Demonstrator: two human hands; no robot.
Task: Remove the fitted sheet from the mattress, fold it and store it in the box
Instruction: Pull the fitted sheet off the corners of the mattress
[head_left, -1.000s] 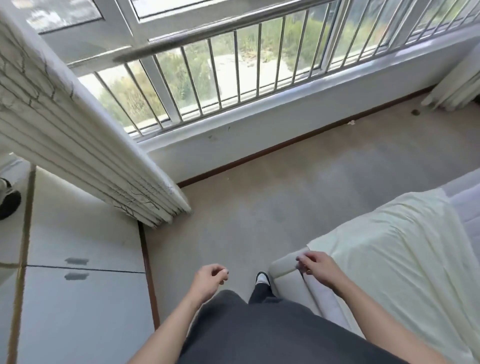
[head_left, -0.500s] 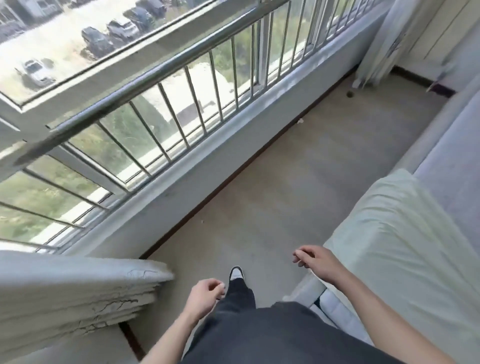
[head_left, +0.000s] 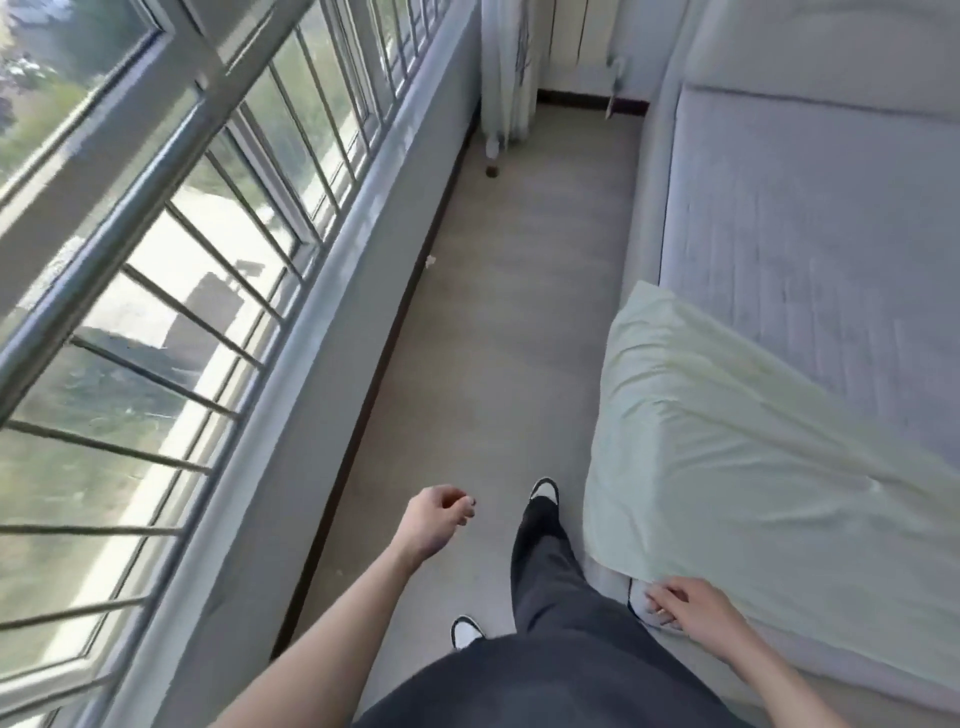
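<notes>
Fitted sheet (head_left: 737, 441): pale green, partly pulled back, lying wrinkled over the near end of the mattress (head_left: 810, 249). Its far edge runs on a slant across the bed, and one loose corner stands up at the floor-side edge. The near side drapes down over the mattress edge.

Mattress: grey-white, quilted, bare beyond the sheet, along the right of the view. A padded headboard or cushion (head_left: 831, 47) lies at its far end.

Right hand (head_left: 691, 610): low at the mattress edge, just under the hem of the sheet. Fingers curled down against the white mattress side; fingertips touch or nearly touch the hem. Whether the grip has cloth in it cannot be told.

Left hand (head_left: 434, 525): in the air over the floor, well apart from the bed. Grip loose, fingers lightly curled, holding nothing.

Person: dark trousers, dark shoes with white toes (head_left: 544, 488), standing in the aisle between bed and window wall.

Floor (head_left: 498, 322): grey-beige carpet, narrow strip. A small dark object (head_left: 491, 170) lies on it near the far end.

Window (head_left: 171, 249): left side, with metal bars and a handrail. A pale curtain (head_left: 509, 67) hangs at the far corner.
</notes>
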